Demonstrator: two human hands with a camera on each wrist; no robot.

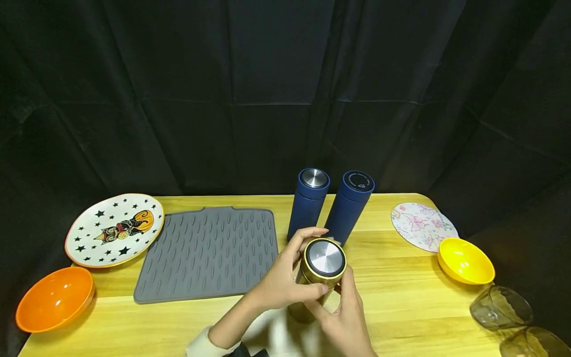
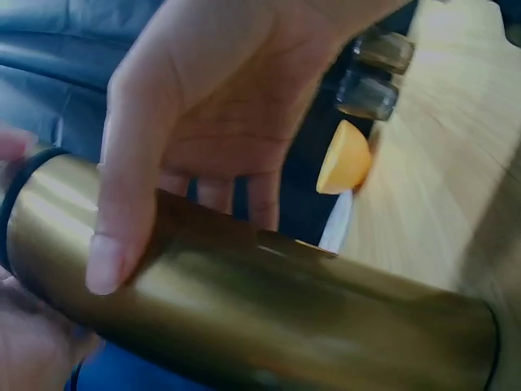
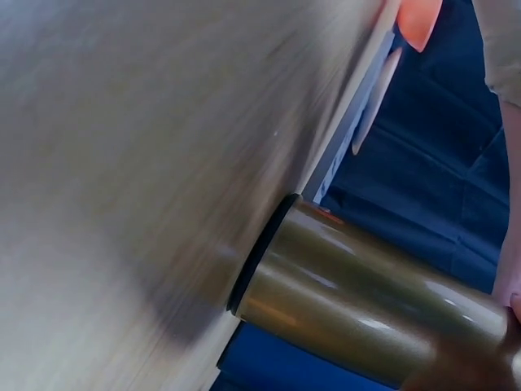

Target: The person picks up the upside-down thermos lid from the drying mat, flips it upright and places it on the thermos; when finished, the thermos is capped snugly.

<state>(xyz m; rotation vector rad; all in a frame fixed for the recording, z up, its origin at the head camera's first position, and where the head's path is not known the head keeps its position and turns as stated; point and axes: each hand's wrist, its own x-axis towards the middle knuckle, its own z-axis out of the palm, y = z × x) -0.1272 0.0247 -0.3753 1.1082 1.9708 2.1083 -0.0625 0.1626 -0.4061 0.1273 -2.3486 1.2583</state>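
Observation:
A gold thermos bottle (image 1: pixel 325 258) stands at the front of the table, its black-rimmed base right at the tabletop in the right wrist view. My left hand (image 1: pixel 278 285) grips it around the top, thumb across the near side just under the steel-topped lid. Lower down, my right hand (image 1: pixel 345 320) holds the body from the right; the left wrist view shows its thumb along the gold wall. Just behind stand two blue thermos bottles, one with a steel lid top (image 1: pixel 314 178), the other with a black printed top (image 1: pixel 359 181).
Left of the bottles lies a grey ridged mat (image 1: pixel 209 253), with a star-patterned plate (image 1: pixel 89 225) and an orange bowl (image 1: pixel 55 300) beyond it. At the right are a round printed mat (image 1: pixel 421 225), a yellow bowl (image 1: pixel 466 260) and two dark glasses (image 1: pixel 499 307). Black curtain hangs behind.

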